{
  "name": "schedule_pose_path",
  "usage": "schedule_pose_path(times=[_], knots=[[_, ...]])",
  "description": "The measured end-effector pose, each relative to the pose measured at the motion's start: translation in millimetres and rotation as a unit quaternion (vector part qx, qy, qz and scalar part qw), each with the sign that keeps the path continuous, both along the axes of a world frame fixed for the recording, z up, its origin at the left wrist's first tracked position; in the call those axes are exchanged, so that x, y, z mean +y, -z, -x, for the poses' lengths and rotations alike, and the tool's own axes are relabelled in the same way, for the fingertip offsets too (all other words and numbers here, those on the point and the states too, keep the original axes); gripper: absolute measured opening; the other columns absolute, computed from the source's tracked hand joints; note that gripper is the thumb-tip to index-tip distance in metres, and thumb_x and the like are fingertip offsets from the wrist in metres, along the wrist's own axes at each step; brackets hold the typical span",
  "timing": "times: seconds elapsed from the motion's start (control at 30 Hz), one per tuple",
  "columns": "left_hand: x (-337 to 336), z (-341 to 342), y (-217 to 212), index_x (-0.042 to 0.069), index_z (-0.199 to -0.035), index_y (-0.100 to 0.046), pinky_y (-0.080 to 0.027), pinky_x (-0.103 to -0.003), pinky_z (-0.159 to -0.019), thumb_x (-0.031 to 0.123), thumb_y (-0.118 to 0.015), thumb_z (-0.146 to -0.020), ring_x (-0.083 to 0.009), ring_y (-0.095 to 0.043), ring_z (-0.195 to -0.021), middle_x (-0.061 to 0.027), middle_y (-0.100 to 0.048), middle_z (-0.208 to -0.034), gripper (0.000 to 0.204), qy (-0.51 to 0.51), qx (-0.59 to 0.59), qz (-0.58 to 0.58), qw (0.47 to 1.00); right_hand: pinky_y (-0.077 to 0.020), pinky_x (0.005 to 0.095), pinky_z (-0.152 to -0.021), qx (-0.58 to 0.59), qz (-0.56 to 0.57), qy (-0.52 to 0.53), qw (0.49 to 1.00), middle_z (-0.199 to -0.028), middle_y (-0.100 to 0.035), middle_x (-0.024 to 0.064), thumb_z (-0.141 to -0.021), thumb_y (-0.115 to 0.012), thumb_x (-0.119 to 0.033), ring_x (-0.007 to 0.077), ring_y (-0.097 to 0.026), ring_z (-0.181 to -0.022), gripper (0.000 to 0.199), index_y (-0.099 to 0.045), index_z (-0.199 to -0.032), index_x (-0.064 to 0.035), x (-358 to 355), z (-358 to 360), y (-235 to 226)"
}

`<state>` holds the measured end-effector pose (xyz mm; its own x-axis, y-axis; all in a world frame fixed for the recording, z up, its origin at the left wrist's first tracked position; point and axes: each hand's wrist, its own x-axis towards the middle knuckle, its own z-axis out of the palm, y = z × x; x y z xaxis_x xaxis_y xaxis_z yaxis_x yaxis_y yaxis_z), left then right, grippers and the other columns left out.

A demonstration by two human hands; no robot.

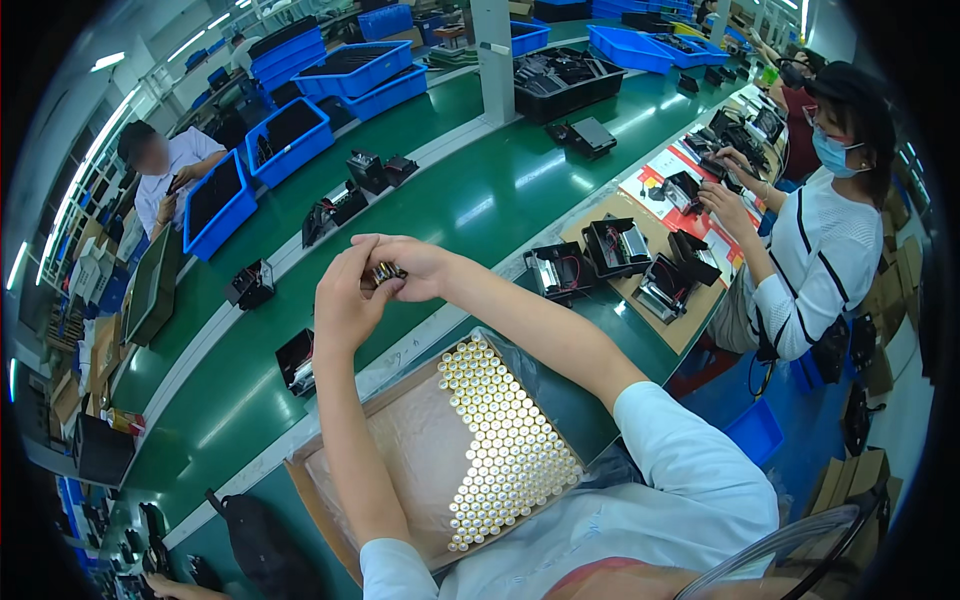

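Observation:
My two hands meet above the green bench, just beyond an open cardboard box (300,480). Several small cylindrical batteries (388,271) with gold and dark casings are cupped between them. My left hand (345,300) wraps them from the left, its thumb against the bundle. From the right, my right hand (420,266) closes round the same batteries, its fingers partly behind the left ones. Below my forearms, upright batteries (510,440) with pale round ends fill the right part of the box in tight rows. The box's left part shows its bare lined bottom.
Black housings with wires (618,245) stand on the bench to the right, near a co-worker (825,240) handling a similar unit. A dark housing (297,362) sits left of my left forearm. Across the green line are blue bins (290,140), a white post (493,60) and another person (165,175).

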<state>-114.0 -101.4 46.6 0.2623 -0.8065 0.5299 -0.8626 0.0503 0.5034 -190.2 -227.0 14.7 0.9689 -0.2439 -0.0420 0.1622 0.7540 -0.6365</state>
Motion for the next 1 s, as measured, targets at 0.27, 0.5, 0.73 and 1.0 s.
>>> schedule_pose_path(times=[0.27,0.5,0.73,1.0], knots=[[-3.6,2.8,4.4,0.005,-0.118,-0.063,-0.051,-0.032,-0.073,0.006,-0.081,-0.061,-0.0235,-0.063,-0.081,-0.009,-0.068,-0.099,0.059,-0.008,-0.05,0.016,0.999,-0.049,0.026,-0.061,-0.024,0.028,-0.015,0.999,-0.101,-0.059,0.0136,-0.091,-0.051,0.001,0.0202,-0.06,-0.075,0.042,-0.048,-0.13,-0.0117,-9.5,-2.8,17.2],[-3.8,-0.1,5.0,0.006,-0.12,-0.062,-0.051,-0.03,-0.076,-0.001,-0.08,-0.063,-0.0212,-0.063,-0.085,-0.0086,-0.067,-0.105,0.06,-0.004,-0.101,0.078,0.992,-0.0448,0.0243,-0.054,-0.003,0.026,-0.005,1.0,-0.093,-0.06,0.0112,-0.091,-0.051,0.0,0.0179,-0.059,-0.071,0.037,-0.051,-0.126,-0.0103,0.5,-2.8,3.6],[-13.4,6.6,7.6,0.004,-0.123,-0.057,-0.049,-0.031,-0.078,0.004,-0.071,-0.076,-0.024,-0.062,-0.088,-0.0109,-0.065,-0.105,0.049,-0.032,-0.072,0.157,0.984,-0.0356,0.0219,-0.046,0.045,0.06,0.096,0.993,-0.079,-0.056,0.0067,-0.09,-0.049,-0.004,0.0113,-0.05,-0.062,0.025,-0.054,-0.114,-0.0057,-9.1,2.1,-12.1],[-70.7,30.6,8.7,0.002,-0.119,-0.054,-0.048,-0.03,-0.077,0.012,-0.055,-0.089,-0.021,-0.06,-0.087,-0.0103,-0.063,-0.1,0.032,-0.016,0.221,-0.103,0.97,-0.0229,0.0173,-0.042,-0.012,0.164,0.168,0.972,-0.065,-0.05,0.0025,-0.086,-0.048,-0.006,0.0046,-0.034,-0.049,0.028,-0.055,-0.113,-0.0048,-15.1,49.8,-69.6]])
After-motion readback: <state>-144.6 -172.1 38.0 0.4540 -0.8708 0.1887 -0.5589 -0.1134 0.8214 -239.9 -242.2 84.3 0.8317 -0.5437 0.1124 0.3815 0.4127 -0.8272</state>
